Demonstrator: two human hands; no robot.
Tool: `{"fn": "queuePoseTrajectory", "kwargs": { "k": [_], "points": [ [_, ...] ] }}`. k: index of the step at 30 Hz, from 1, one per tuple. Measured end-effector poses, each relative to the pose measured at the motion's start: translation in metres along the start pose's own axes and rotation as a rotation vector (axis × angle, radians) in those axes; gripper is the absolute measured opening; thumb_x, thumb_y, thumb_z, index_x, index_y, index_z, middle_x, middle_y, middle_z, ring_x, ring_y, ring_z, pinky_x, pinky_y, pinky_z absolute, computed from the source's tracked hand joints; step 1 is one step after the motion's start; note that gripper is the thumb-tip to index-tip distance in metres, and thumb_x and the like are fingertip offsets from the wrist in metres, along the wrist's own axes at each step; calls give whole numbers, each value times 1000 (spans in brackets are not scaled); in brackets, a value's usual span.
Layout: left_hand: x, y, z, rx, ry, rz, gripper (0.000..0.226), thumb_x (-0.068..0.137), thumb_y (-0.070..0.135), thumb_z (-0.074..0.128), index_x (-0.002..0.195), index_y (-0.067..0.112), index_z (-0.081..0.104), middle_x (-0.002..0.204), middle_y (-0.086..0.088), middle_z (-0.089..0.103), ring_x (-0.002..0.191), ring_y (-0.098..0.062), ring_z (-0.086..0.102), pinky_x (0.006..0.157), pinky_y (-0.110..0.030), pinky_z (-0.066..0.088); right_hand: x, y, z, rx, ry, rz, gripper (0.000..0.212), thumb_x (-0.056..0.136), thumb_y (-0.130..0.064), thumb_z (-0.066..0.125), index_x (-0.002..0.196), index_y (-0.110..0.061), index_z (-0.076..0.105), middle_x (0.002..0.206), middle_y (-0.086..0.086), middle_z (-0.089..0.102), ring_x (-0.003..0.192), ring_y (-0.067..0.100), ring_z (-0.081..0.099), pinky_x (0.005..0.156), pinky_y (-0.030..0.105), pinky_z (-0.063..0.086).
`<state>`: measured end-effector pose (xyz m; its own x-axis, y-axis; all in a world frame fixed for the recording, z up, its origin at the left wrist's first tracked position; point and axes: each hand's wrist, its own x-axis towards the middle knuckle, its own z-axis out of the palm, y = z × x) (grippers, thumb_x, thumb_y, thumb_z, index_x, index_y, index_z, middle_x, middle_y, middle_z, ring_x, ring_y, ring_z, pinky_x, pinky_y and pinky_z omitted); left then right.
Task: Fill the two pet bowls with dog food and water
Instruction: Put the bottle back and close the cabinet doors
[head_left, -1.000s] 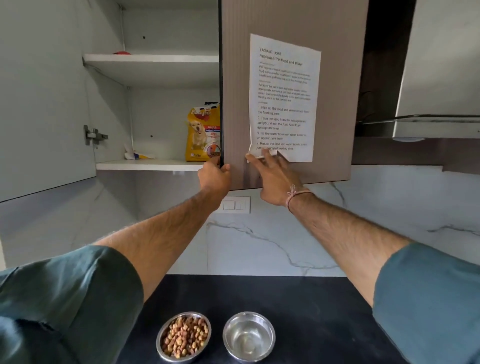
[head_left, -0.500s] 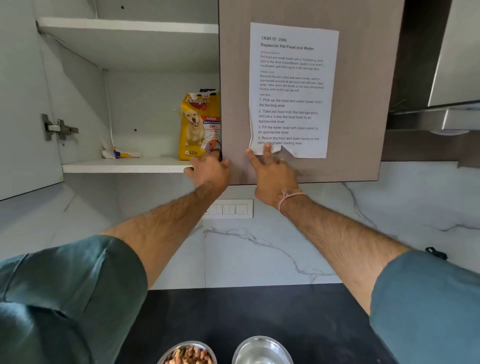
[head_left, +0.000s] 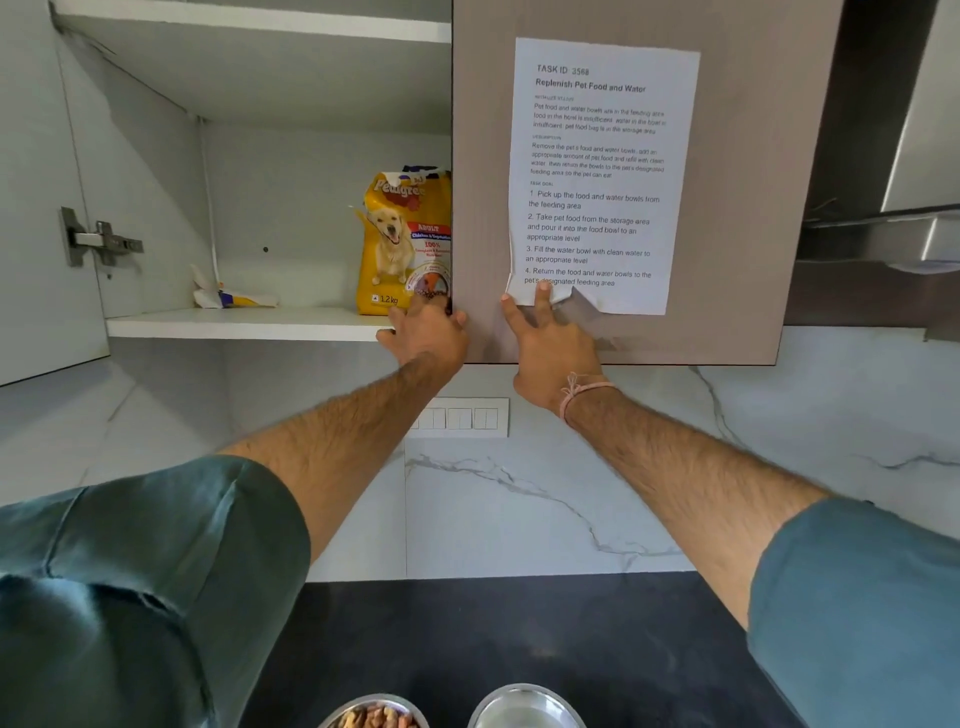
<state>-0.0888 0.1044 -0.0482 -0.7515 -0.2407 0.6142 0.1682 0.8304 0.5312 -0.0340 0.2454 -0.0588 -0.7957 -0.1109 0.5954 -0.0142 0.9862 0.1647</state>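
Dog food in a yellow printed bag (head_left: 400, 244) is standing upright on the lower white shelf (head_left: 234, 325) of an open wall cupboard, right against the edge of the brown wood-grain cupboard door (head_left: 737, 208) beside it. Down on the dark desk (head_left: 519, 634), two round steel pet bowls are sitting side by side at the bottom of the view: the left bowl (head_left: 371, 716) is holding brown kibble, and the right bowl (head_left: 524, 706) is showing only bare metal.

The person's left grip (head_left: 428, 332) is reaching up to the front of the shelf at the bag's base, where shelf and door edge meet. It is blurred, so whether it is clamping anything cannot be told. The right grip (head_left: 550, 338) is lying flat against the brown door with its fingers apart and straight. Two fingertips are touching the curled lower corner of a white printed paper sheet (head_left: 602, 171) stuck to that door.

A crumpled white wrapper (head_left: 234, 299) is lying on the shelf, well to the left of the bag. A white switch plate (head_left: 462, 418) is sitting on the marble wall below the cupboard.
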Motion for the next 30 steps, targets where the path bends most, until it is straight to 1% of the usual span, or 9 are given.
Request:
{"fn": "queuePoseTrajectory", "kwargs": {
  "k": [5, 9, 12, 16, 21, 24, 26, 28, 30],
  "points": [
    [-11, -6, -10, -17, -56, -47, 40, 103, 42, 51, 137, 21, 58, 146, -10, 47, 137, -33, 37, 111, -50, 30, 2, 2, -11, 96, -80, 3, 96, 87, -24, 64, 164, -30, 6, 170, 19, -10, 132, 43, 51, 93, 45, 56],
    [-49, -38, -19, -194, -26, -79, 45, 100, 40, 58, 142, 27, 53, 150, -4, 45, 138, -28, 37, 111, -47, 27, -18, -6, -16, 220, -157, 14, 96, 86, -18, 64, 163, -30, 10, 171, 13, -15, 151, 42, 26, 109, 49, 47],
    [-78, -69, -36, -310, -22, -188, 44, 100, 38, 60, 141, 25, 52, 147, -3, 50, 137, -26, 42, 113, -46, 28, -43, -26, -10, 281, -151, -21, 92, 89, -20, 64, 164, -28, 11, 171, 11, -14, 154, 45, 12, 111, 55, 44],
    [-113, -112, -66, -457, -26, -351, 42, 99, 39, 61, 138, 24, 54, 141, -1, 57, 128, -26, 53, 113, -47, 40, -73, -62, -18, 409, -95, -134, 80, 93, -26, 63, 161, -26, 21, 172, 10, -6, 146, 43, 30, 106, 51, 49],
    [-157, -146, -127, -602, 87, -549, 41, 96, 38, 66, 130, 17, 58, 120, -3, 63, 102, -21, 56, 86, -30, 44, -112, -112, -56, 508, -29, -260, 77, 94, -28, 64, 160, -23, 24, 172, 9, -3, 140, 38, 39, 100, 42, 52],
    [-184, -167, -170, -682, 160, -652, 55, 85, 48, 67, 124, 10, 62, 121, -23, 67, 98, -35, 65, 93, -48, 55, -137, -141, -82, 562, -11, -324, 73, 94, -31, 64, 158, -22, 28, 172, 8, 1, 138, 37, 42, 97, 43, 53],
    [-201, -182, -200, -750, 222, -716, 65, 79, 53, 66, 127, 9, 56, 120, -24, 67, 105, -40, 68, 97, -51, 55, -154, -160, -99, 598, 8, -354, 68, 94, -31, 64, 154, -23, 33, 171, 8, 6, 137, 37, 43, 96, 44, 54],
    [-217, -194, -235, -821, 307, -754, 58, 86, 48, 67, 127, 12, 47, 108, -13, 68, 90, -31, 70, 91, -41, 53, -169, -178, -117, 640, 25, -385, 64, 94, -31, 64, 151, -22, 37, 171, 8, 10, 138, 37, 43, 96, 46, 54],
    [-231, -200, -270, -886, 375, -773, 60, 91, 45, 67, 137, 15, 40, 113, -6, 66, 76, -21, 67, 90, -37, 48, -183, -194, -136, 678, 39, -421, 60, 94, -30, 63, 148, -21, 40, 170, 8, 13, 139, 37, 43, 94, 47, 55]
  ]
}}
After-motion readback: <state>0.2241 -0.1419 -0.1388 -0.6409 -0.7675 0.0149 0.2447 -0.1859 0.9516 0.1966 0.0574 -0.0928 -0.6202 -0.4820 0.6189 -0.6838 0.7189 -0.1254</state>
